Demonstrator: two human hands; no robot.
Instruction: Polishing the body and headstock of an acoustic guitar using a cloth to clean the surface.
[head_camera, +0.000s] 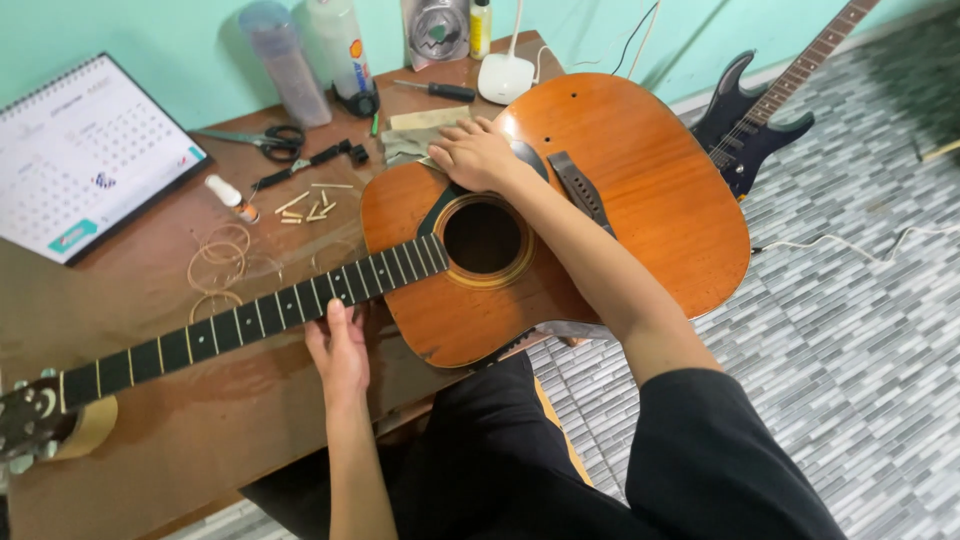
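Over at the far left a desk calendar (85, 155) is leaning against the green wall, and below it the guitar's headstock (28, 420) is resting on a roll of tape (90, 428) at the edge of the brown table (200, 430). Moving right, coils of old guitar strings (217, 262) are lying loose on the wood, with a small white tube (230, 196), a scatter of pale bridge pins (308, 206) and a pair of scissors (262, 138) behind them. Two plastic bottles (310, 55) are standing by the wall.

The acoustic guitar (640, 190) is lying face up across the table, its dark, stringless neck (250, 322) running leftward and its orange-brown body overhanging the person's lap. The left hand (340, 350) is reaching up under the neck near where it meets the body, fingers loosely curled against the neck's near edge; I cannot tell whether it is truly gripping. The right hand (478, 155) is lying on the top of the body just beyond the sound hole (482, 238), fingers bent and pressing down beside a folded grey cloth (410, 140); whether it has anything pinched under it, I cannot tell.

Further right, a screwdriver (436, 90) and a white lamp base (506, 78) are sitting on the table's far edge, and a dark electric guitar (755, 115) is leaning against the wall above the grey tiled floor (860, 330).
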